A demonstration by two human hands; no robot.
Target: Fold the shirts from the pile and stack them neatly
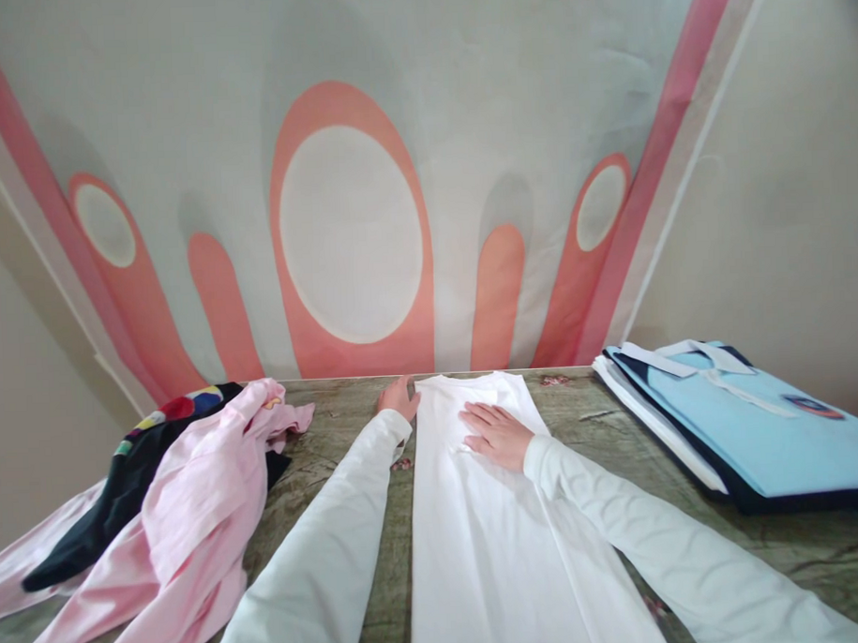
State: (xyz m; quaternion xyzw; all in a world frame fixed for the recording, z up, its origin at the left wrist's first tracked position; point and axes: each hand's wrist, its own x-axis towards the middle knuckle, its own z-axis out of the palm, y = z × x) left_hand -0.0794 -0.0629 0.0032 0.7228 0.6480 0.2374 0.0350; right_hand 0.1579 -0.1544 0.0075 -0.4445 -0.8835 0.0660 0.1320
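A white garment (471,536), smooth and folded into a long strip, lies lengthwise in front of me on the table. My right hand (498,434) rests flat on its upper part, fingers stretched out and pointing left. At its far left corner is my left hand (398,398), lying against the edge with loosely bent fingers; it appears to hold nothing. The undersides of both hands are hidden. A small raised fold of the cloth shows by my right fingertips.
Rumpled pink clothing (203,517) lies at the left with a black garment (98,530) with coloured patches. A stack of folded clothes (771,431), light blue on top, sits at the right. Behind the wood-patterned table (334,428) rises a wall with pink arches (352,230).
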